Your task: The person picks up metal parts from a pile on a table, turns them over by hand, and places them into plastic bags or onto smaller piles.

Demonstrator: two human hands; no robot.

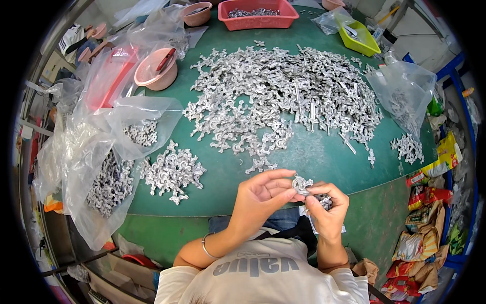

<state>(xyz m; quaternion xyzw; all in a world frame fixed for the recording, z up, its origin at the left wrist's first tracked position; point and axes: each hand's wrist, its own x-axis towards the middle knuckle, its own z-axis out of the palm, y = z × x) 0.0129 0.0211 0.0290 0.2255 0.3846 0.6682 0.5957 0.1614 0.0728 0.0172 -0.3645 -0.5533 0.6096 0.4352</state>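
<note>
Just past the table's near edge, my left hand (261, 198) and my right hand (328, 209) meet in front of my chest. Between their fingertips is a small silver metal piece (301, 183) with a rounded, ornate outline and a small ring at its top. The left thumb and fingertips close on its left side. On its other side, the right thumb and forefinger grip it, and more silver pieces (325, 200) lie partly hidden inside the right fingers. Beyond my hands spreads a large heap of similar silver metal pieces (273, 91).
A smaller pile (173, 172) lies left on the green table (223, 195), beside clear plastic bags (81, 167) of pieces. Another small pile (407, 149) sits right, near a clear bag (405, 93). Behind stand a pink bowl (147, 73), red tray (258, 22) and yellow-green basket (360, 41).
</note>
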